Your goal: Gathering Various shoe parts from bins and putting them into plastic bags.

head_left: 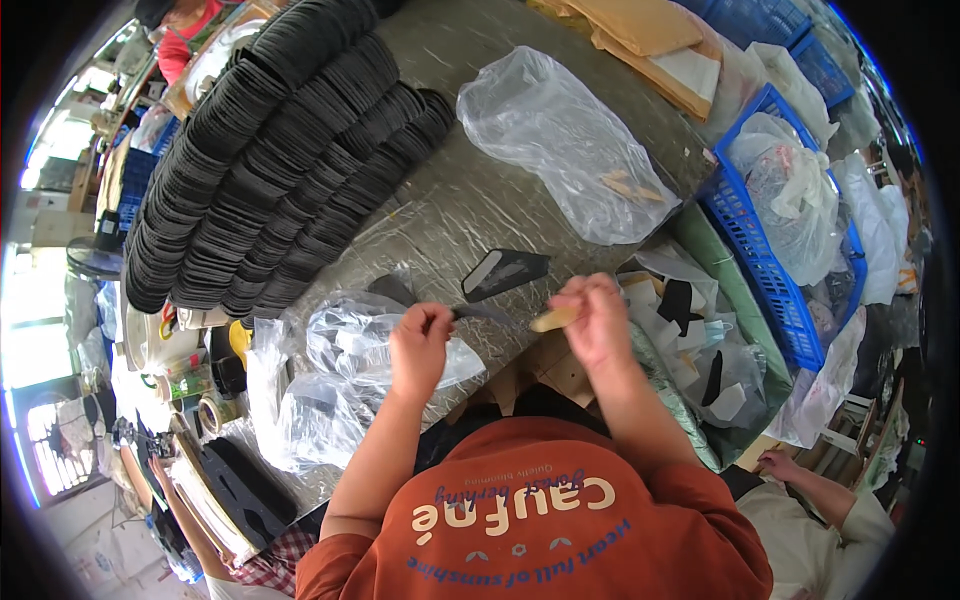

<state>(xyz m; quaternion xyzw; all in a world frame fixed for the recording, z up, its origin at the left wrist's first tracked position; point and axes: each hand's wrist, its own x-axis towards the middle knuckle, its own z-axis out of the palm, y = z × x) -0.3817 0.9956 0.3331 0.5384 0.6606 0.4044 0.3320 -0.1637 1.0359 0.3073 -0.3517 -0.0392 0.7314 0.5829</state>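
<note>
My left hand [420, 345] is closed, fingertips pinching the end of a thin dark flat piece [484, 312] that points toward my right hand. Between the fingers of my right hand [596, 320] is a small yellowish-tan piece [552, 319]; its exact kind is unclear. Just beyond both hands, a black flat angular piece [512, 272] with a pale strip along one edge lies on the table [420, 225]. Another dark piece [392, 289] lies beyond my left hand. Clear plastic bags [335, 400] bunch up beside my left forearm.
Long rows of stacked black flat pieces [270, 160] cover the far left. A clear plastic bag [565, 140] lies farther back. To the right stand an open bin with scraps [690, 340] and a blue basket [735, 215] of plastic bags. Other people sit at both sides.
</note>
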